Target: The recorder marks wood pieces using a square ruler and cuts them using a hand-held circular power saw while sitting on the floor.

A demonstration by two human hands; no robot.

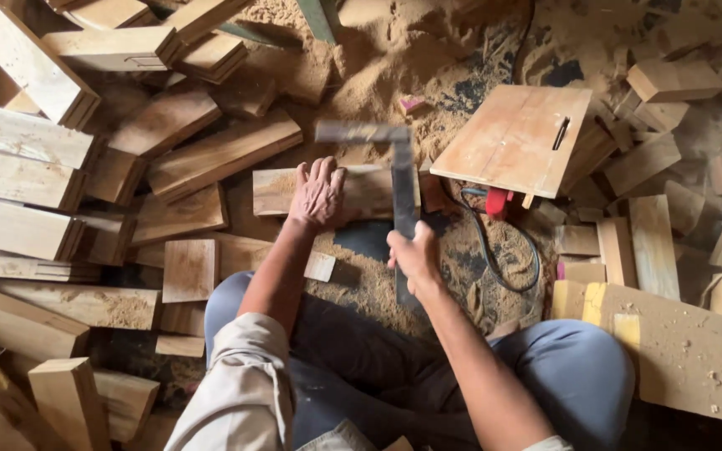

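Head view: I look down on a sawdust floor (394, 58) crowded with wood offcuts. My left hand (319, 194) lies flat, fingers spread, on a short plank (273, 190) straight ahead of my knees, pressing it down rather than gripping it. My right hand (415, 259) is closed around the near leg of a metal square (401, 179), its long blade crossing the plank's right end and its far arm running left above the plank. To the right sits a flat wooden board (511, 138) with a slot, and a red tool (499, 202) and black cable (495, 259) just beneath it. Stacked planks (22, 179) fill the left side.
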